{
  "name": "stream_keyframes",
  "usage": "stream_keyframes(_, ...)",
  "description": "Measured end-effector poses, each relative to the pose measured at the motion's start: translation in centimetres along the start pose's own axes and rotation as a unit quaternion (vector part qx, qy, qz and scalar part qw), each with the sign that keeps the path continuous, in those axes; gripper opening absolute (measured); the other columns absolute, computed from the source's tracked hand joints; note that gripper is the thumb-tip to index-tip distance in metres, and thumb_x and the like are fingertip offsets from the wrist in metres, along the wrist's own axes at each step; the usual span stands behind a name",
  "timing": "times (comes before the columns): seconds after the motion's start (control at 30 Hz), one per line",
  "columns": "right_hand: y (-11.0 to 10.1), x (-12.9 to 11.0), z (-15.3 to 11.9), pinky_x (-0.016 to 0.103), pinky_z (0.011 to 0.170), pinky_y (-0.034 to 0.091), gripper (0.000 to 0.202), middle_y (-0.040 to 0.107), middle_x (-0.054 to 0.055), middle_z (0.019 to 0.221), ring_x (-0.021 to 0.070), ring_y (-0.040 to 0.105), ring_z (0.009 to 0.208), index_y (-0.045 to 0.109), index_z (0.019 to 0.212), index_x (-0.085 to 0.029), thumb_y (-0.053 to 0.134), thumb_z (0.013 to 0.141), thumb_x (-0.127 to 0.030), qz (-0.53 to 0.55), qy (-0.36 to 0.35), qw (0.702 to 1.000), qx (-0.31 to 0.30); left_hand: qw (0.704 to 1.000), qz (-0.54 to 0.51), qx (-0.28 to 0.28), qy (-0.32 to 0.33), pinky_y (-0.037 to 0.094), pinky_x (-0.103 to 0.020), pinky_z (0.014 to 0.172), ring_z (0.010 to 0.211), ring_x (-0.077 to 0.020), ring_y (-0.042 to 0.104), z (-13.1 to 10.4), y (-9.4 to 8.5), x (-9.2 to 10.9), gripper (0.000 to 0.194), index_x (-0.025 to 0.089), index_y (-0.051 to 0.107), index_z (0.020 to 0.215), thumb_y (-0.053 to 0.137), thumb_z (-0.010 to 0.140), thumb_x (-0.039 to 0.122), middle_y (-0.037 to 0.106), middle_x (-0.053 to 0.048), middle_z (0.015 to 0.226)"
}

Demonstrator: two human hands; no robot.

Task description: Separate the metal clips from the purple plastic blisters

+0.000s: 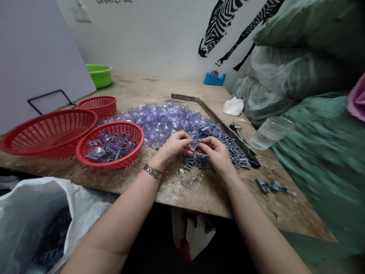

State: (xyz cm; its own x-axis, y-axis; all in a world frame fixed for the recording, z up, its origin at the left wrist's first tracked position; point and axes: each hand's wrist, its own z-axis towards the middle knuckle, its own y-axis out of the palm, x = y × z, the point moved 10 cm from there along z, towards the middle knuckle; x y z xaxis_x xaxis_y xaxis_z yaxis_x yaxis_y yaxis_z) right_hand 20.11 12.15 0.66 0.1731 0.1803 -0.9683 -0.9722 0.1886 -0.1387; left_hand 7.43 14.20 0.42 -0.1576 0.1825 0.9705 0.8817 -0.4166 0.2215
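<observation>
My left hand (177, 146), with a metal watch at the wrist, is closed in a pinch over the front of the pile; what its fingertips hold is too small to make out. Close beside it, my right hand (214, 151) pinches a small dark plastic part (197, 148) between thumb and forefinger. The fingertips of both hands nearly meet. Under and around them lie many grey plastic pieces (235, 150), shaped like little frames. Behind is a heap of clear purple plastic pieces (168, 118).
A red basket (134, 156) with purple and grey pieces stands left, near a larger red basket (42, 131) and a smaller one (97, 99). A bent metal bar (211, 114) borders the pile. A glass (269, 133) stands right. A white sack (80, 205) is below left.
</observation>
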Motion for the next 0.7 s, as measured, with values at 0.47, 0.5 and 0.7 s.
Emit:
stream_keyframes(0.47, -0.2, -0.6, -0.3, 0.031, 0.065, 0.054, 0.025, 0.058, -0.003, 0.065, 0.0141, 0.058, 0.064, 0.056, 0.070, -0.021, 0.071, 0.065, -0.041, 0.040, -0.004, 0.999, 0.000, 0.997, 0.002, -0.050, 0.060, 0.049, -0.017, 0.052, 0.062, -0.0057, 0.061, -0.4, 0.9, 1.4, 0.013, 0.011, 0.050, 0.070, 0.060, 0.076, 0.016, 0.064, -0.007, 0.098)
stream_keyframes(0.5, -0.2, -0.6, -0.3, 0.030, 0.064, 0.054, 0.027, 0.058, -0.003, 0.065, 0.0137, 0.058, 0.063, 0.056, 0.070, -0.021, 0.072, 0.064, -0.041, 0.042, -0.002, 0.999, 0.002, 0.997, 0.002, -0.044, 0.061, 0.049, -0.017, 0.052, 0.062, -0.0059, 0.062, -0.4, 0.8, 1.4, 0.012, 0.011, 0.050, 0.070, 0.060, 0.076, 0.015, 0.063, -0.007, 0.097)
stream_keyframes(0.7, -0.6, -0.7, -0.2, 0.028, 0.059, 0.053, 0.031, 0.056, -0.004, 0.063, 0.0118, 0.056, 0.059, 0.054, 0.071, -0.021, 0.073, 0.063, -0.043, 0.039, -0.004, 0.999, 0.019, 0.998, -0.011, -0.028, 0.053, 0.052, -0.019, 0.055, 0.061, -0.0086, 0.064, -0.1, 0.5, 0.8, 0.012, 0.013, 0.051, 0.073, 0.063, 0.076, 0.016, 0.056, 0.003, 0.070)
